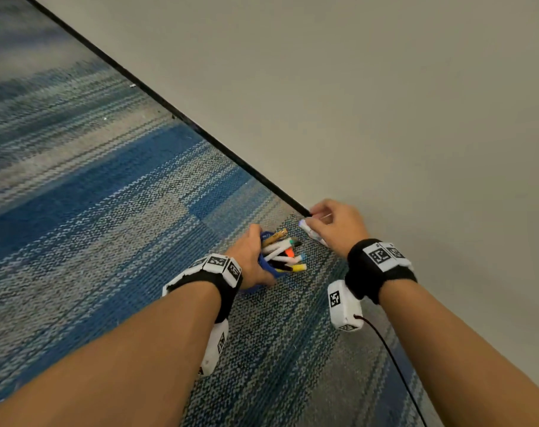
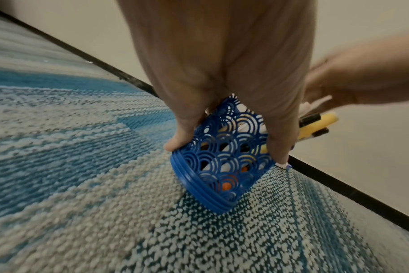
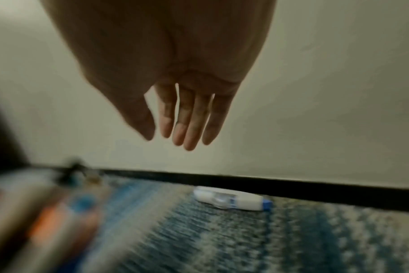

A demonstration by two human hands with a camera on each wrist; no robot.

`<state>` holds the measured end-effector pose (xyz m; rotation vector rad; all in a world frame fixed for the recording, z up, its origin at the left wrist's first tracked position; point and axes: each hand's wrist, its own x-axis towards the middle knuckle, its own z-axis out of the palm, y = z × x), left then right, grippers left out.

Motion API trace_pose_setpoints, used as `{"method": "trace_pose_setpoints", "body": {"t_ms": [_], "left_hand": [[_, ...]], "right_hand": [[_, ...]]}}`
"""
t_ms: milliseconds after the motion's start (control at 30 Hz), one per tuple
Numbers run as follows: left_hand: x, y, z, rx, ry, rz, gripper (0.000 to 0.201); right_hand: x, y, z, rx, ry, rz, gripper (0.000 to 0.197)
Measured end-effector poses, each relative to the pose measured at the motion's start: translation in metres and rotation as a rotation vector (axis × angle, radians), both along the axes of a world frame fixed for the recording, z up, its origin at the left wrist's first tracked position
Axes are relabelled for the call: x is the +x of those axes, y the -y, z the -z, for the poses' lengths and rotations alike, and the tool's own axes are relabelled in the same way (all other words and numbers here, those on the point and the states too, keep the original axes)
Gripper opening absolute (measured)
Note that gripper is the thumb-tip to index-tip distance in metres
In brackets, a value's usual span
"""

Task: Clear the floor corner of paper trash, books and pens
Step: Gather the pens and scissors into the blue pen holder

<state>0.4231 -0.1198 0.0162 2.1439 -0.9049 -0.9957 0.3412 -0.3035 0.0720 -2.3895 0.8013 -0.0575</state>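
My left hand [image 1: 250,257] grips a blue openwork pen holder [image 1: 269,266] that stands tilted on the carpet, thumb on one side and fingers on the other [image 2: 222,77]. Several markers and pens [image 1: 283,251] stick out of the holder [image 2: 222,166] toward the wall. A white pen with a blue end [image 3: 231,200] lies on the carpet against the black baseboard. My right hand [image 3: 168,135] hovers above this white pen [image 1: 312,232] with straight fingers and holds nothing.
A beige wall [image 1: 385,103] with a black baseboard [image 1: 169,106] runs diagonally along the blue and grey carpet [image 1: 108,211]. A thin black cable [image 1: 391,359] hangs from my right wrist. The right wrist view is blurred at its left.
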Motion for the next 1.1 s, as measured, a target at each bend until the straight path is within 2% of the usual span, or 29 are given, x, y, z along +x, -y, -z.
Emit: {"method": "trace_pose_setpoints", "body": {"t_ms": [67, 167, 233, 367, 467, 567, 633, 733, 833, 900, 1000, 1100], "left_hand": [[0.002, -0.001, 0.004, -0.028, -0.037, -0.055, 0.085], [0.002, 0.001, 0.009, -0.057, -0.136, -0.147, 0.093], [0.000, 0.005, 0.013, -0.062, -0.117, -0.180, 0.090], [-0.005, 0.015, 0.016, -0.054, -0.018, -0.208, 0.075], [-0.008, 0.028, 0.012, 0.028, 0.076, -0.158, 0.075], [-0.008, 0.041, 0.003, 0.080, -0.116, -0.262, 0.084], [-0.010, 0.047, -0.005, 0.077, -0.164, -0.246, 0.082], [-0.021, 0.055, -0.016, 0.082, -0.086, -0.100, 0.071], [-0.044, 0.069, -0.023, 0.065, 0.013, 0.046, 0.070], [-0.067, 0.081, -0.027, 0.046, 0.073, 0.145, 0.074], [-0.108, 0.102, -0.030, 0.023, 0.112, 0.254, 0.072], [-0.146, 0.118, -0.028, -0.022, 0.093, 0.334, 0.066]], "right_hand": [[-0.003, 0.014, 0.031, -0.142, -0.140, 0.023, 0.029], [-0.014, 0.020, 0.077, -0.168, -0.308, -0.059, 0.065], [-0.023, 0.019, 0.098, -0.198, -0.394, -0.098, 0.075], [-0.035, 0.018, 0.105, -0.370, -0.465, -0.053, 0.049], [-0.046, 0.021, 0.100, -0.331, -0.451, -0.028, 0.043], [-0.064, 0.022, 0.092, -0.260, -0.448, 0.007, 0.029], [-0.082, 0.024, 0.082, -0.199, -0.355, 0.116, 0.016], [-0.110, 0.029, 0.053, -0.014, 0.017, 0.361, 0.003], [-0.133, 0.030, 0.011, 0.273, 0.411, 0.481, 0.031], [-0.149, 0.026, -0.016, 0.406, 0.548, 0.492, 0.050], [-0.174, 0.010, -0.035, 0.483, 0.612, 0.525, 0.077], [-0.200, -0.006, -0.020, 0.241, 0.460, 0.551, 0.071]]}}
